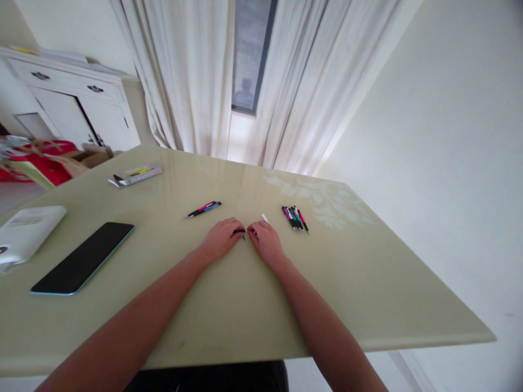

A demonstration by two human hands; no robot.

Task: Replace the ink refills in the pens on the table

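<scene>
Left hand [223, 237] pinches a black piece [238, 231], mostly hidden; whether the right hand [265, 240] grips the white piece [265, 218] is unclear.

The tabletop [368, 294] is smooth and glossy, carrying soft reflections, with a pale leaf pattern at its far right. On the left, the tablet [84, 258] has a smooth, dark, glass-like face, and the white case [35, 228] looks like smooth plastic with a slight sheen. The far-left carton [137, 175] looks like thin printed card, lightly shiny. The pen pair [204, 209] and the pen group [295, 219] on the right look like plastic with metallic tips; the black piece [239, 231] between them also looks plastic. Far off, matt cloth curtains [196, 71] hang in folds beside a smooth matt wall [457, 141].
</scene>
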